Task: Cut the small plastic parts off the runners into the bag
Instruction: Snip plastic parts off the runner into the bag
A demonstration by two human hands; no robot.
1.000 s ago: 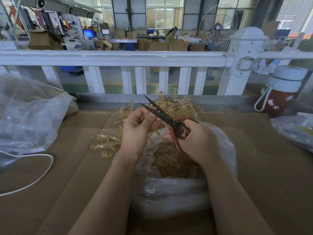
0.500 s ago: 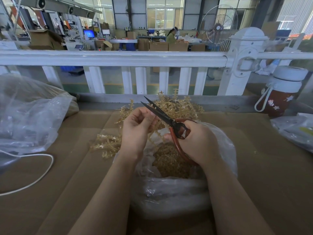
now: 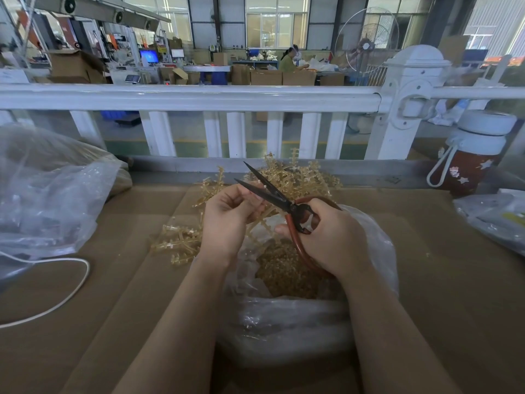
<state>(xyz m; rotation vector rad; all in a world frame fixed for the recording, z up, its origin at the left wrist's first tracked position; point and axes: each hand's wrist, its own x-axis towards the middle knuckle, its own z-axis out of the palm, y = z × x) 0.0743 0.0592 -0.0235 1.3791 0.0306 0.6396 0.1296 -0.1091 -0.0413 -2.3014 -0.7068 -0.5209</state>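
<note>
**Desk:** Over the open bag, where exactly are your hands?

**Caption:** Your left hand (image 3: 227, 220) has its fingers curled round a runner (image 3: 262, 216), a pale amber stem with small plastic parts branching off it, held up just above the mouth of the clear plastic bag (image 3: 377, 251). Your right hand (image 3: 329, 237) is wrapped round the red loop handles of the scissors (image 3: 279, 198). The black blades stand apart, their tips pointing away from you past your left fingertips.

**Desk:** So which step is this?

**Caption:** By the look of it, mid-cut: blades spread and set near the runner, ready for a snip. Whether a part already lies between the edges cannot be told; your left fingers hide that spot.

**Desk:** And what does the next move ask of you?

**Caption:** Likely a squeeze of the handles, with the stem fed so the blades meet only the thin gate, and your fingertips kept off the edge. Hold it above the bag's mouth so the piece drops onto the brown heap of cut parts (image 3: 287, 271) inside.

**Desk:** What lies beyond?

**Caption:** More uncut runners (image 3: 298, 177) piled behind your hands, others (image 3: 179, 243) to the left on the cardboard-covered bench (image 3: 440, 280). Farther out: a second plastic bag (image 3: 51, 194), a white cable (image 3: 56, 302), a red bottle (image 3: 468, 163) and a white railing (image 3: 199, 96).
</note>
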